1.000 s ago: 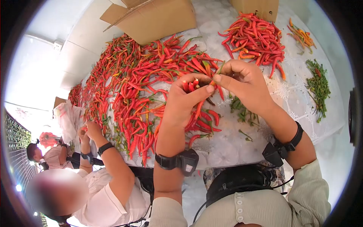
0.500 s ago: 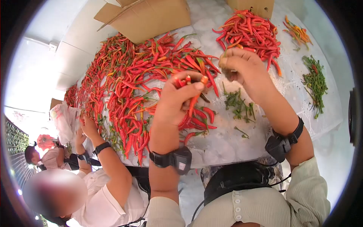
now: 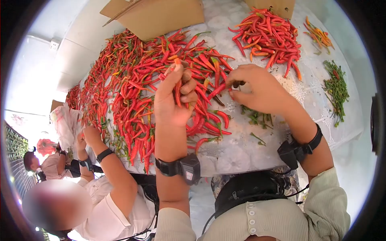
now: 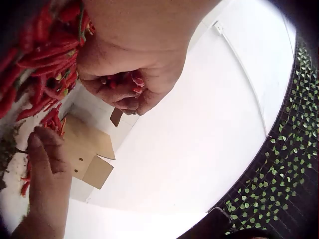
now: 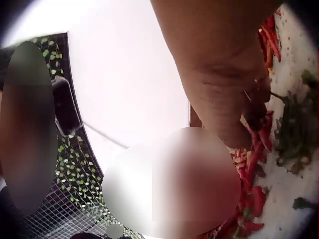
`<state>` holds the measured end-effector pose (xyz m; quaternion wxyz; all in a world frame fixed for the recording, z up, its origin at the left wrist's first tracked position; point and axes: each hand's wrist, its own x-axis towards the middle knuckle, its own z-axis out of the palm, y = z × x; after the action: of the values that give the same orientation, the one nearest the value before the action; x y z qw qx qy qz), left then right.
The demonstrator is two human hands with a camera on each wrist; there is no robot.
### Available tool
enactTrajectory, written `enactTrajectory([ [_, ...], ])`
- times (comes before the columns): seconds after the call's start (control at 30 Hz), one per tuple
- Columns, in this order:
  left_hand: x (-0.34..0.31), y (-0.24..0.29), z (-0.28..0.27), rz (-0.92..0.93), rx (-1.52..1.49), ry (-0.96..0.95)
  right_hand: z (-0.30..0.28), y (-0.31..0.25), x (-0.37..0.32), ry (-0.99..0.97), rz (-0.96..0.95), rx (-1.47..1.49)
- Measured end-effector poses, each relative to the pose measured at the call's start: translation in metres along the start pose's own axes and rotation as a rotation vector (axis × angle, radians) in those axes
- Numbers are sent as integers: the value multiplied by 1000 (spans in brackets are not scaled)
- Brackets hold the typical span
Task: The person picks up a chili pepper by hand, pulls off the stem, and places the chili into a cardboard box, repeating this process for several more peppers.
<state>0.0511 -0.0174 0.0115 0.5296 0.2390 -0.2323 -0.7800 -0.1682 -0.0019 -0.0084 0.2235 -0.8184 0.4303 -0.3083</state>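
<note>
My left hand (image 3: pixel 175 96), turned so its curled fingers show, holds several red chili peppers (image 3: pixel 177 90) over the large heap. In the left wrist view, pepper ends (image 4: pixel 138 83) show inside the curled left hand (image 4: pixel 134 59). Right of it, my right hand (image 3: pixel 259 88) pinches a red chili pepper (image 3: pixel 217 91) at the right edge of the heap, thumb and fingertips at its end. The right wrist view shows a thin green stem (image 5: pixel 277 95) by the right fingertips. Below the right hand lies a small pile of green stems (image 3: pixel 259 117), partly covered.
A large heap of red chili peppers (image 3: pixel 132 96) covers the table's left side. Farther back are a stemless pile (image 3: pixel 271 38), orange peppers (image 3: pixel 317 34) and cardboard boxes (image 3: pixel 161 18). More green stems (image 3: pixel 337 90) lie at right. Another person (image 3: pixel 112 193) works at left.
My right hand pulled a green stem from a pepper in the left hand, carried it off, then came down to the heap's edge. The left hand turned and moved left with its peppers.
</note>
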Motion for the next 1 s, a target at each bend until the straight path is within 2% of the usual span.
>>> enactTrajectory([
  [0.07, 0, -1, 1, 8, -1, 19, 11, -2, 0, 58, -87, -144],
  [0.17, 1, -4, 3, 24, 11, 43, 15, -1, 0, 32, -23, -185],
  [0.27, 0, -7, 6, 22, 63, 70, 18, 3, -1, 90, 24, -209],
  [0.37, 1, -8, 7, -3, 139, 32, 17, -1, 1, 73, 186, -207],
  [0.47, 2, -12, 6, 14, 208, 27, 16, -6, 1, 90, 197, -261],
  [0.67, 3, -15, 8, -8, 228, 81, 19, 5, -2, 110, 73, -308],
  [0.77, 5, -15, 5, -17, 234, 52, 18, 5, -2, 83, 126, -248],
  [0.87, 6, -15, 3, -30, 225, 30, 15, 1, 1, 177, 194, -184],
  [1.0, 7, -14, 4, -62, 262, 64, 11, -10, 7, 408, 37, 24],
])
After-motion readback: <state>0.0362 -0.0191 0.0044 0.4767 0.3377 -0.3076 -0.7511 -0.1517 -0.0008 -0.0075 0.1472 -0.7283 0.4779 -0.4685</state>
